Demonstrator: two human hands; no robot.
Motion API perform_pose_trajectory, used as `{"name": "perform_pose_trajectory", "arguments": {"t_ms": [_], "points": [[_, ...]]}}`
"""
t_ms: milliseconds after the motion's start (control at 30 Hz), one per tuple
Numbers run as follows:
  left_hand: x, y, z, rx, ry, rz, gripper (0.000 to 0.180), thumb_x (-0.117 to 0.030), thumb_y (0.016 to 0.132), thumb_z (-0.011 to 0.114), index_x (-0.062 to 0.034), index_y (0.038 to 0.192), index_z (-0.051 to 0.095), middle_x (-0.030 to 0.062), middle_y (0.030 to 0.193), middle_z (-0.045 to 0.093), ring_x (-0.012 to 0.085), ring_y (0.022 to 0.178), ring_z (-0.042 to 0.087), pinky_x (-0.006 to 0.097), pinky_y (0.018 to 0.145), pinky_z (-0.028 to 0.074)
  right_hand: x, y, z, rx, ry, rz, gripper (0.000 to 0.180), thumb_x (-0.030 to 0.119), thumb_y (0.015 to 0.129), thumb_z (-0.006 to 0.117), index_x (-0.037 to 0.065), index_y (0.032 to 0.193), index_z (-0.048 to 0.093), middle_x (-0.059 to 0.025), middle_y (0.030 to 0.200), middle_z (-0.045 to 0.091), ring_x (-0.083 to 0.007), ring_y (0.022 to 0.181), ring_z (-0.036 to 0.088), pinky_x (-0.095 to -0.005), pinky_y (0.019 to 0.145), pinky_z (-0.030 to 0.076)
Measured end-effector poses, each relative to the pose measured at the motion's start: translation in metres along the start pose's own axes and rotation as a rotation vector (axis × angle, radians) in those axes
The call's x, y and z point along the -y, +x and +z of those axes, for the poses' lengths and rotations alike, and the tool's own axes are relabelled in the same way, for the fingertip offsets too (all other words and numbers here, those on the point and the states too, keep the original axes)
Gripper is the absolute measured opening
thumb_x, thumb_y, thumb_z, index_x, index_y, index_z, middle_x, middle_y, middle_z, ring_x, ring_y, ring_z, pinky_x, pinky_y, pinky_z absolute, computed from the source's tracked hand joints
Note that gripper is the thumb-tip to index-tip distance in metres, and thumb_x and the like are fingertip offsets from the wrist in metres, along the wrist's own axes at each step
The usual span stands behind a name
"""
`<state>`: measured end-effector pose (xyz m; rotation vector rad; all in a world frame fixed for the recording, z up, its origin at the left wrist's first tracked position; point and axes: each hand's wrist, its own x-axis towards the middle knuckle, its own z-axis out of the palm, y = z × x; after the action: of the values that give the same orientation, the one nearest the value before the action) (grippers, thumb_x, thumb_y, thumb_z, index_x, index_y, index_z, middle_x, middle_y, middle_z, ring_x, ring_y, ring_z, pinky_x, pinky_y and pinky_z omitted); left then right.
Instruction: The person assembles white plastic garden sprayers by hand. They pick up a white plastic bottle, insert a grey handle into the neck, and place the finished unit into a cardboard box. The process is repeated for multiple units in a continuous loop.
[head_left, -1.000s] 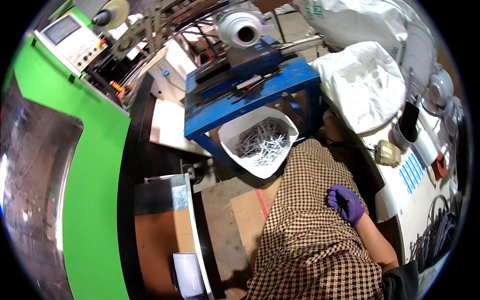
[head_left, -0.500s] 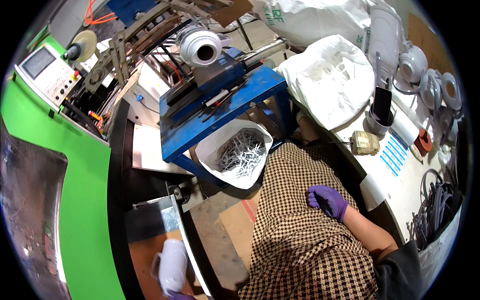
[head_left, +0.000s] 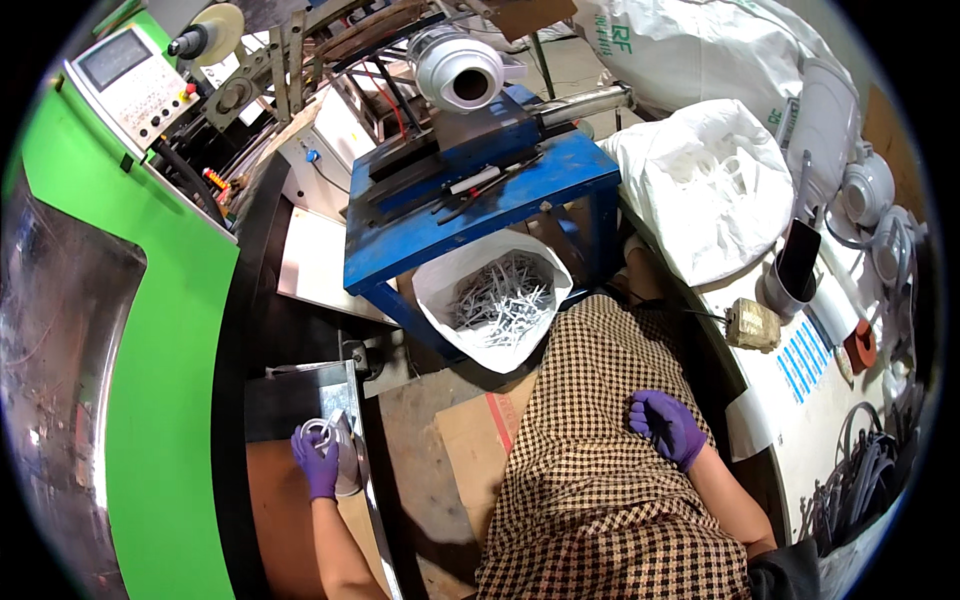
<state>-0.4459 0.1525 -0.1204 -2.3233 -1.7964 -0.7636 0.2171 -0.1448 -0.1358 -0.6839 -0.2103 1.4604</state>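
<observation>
My left hand (head_left: 317, 465), in a purple glove, is closed at the looped white end of a pale plastic jug (head_left: 347, 463). Its fingers wrap partly round the white loop, and the jug's body lies beside the hand in an open metal-edged chute (head_left: 362, 440). My right hand (head_left: 668, 428), gloved in purple too, rests on the checked apron (head_left: 600, 480) over my lap. Its fingers are curled inward; a dark patch shows in the palm, and whether it is an object is unclear.
A blue metal stand (head_left: 470, 215) carries a pale jug body (head_left: 455, 75) and a pen-like tool. Below is a white sack (head_left: 435, 290) of plastic trimmings. Green machinery (head_left: 165, 400) flanks the left; the right-hand table (head_left: 745, 400) holds a white bag (head_left: 640, 170), a cup and grey handles.
My left hand has come up into view from the lower edge, moving the jug farther up the chute and turning it. The whole view has shifted slightly; my right hand stays on the apron.
</observation>
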Motion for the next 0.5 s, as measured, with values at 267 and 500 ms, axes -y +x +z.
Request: {"name": "perform_pose_trajectory", "arguments": {"t_ms": [267,500], "points": [[-0.077,0.014,-0.072,0.437,0.411,-0.180,0.108,-0.035,0.063,0.093,-0.0189,0.157,0.040,0.0187,0.132,0.058,0.0401,0.116,0.057,0.048,0.100,0.047,-0.002,0.005,-0.027,-0.080,0.105,0.036,0.028,0.021,0.106,0.057,-0.001,0.123,0.059,-0.0073,0.099,0.062,-0.0179,0.086,0.061,-0.0314,0.078,0.056],[-0.062,-0.045,-0.059,0.490,0.115,-0.173,0.075,-0.044,0.062,0.090,-0.0185,0.127,0.065,0.0142,0.133,0.060,0.0342,0.126,0.055,0.046,0.108,0.046,0.001,0.007,-0.026,-0.089,0.175,0.049,0.025,0.020,0.105,0.057,0.001,0.120,0.060,-0.0067,0.096,0.061,-0.0180,0.083,0.059,-0.0310,0.074,0.055]]}}
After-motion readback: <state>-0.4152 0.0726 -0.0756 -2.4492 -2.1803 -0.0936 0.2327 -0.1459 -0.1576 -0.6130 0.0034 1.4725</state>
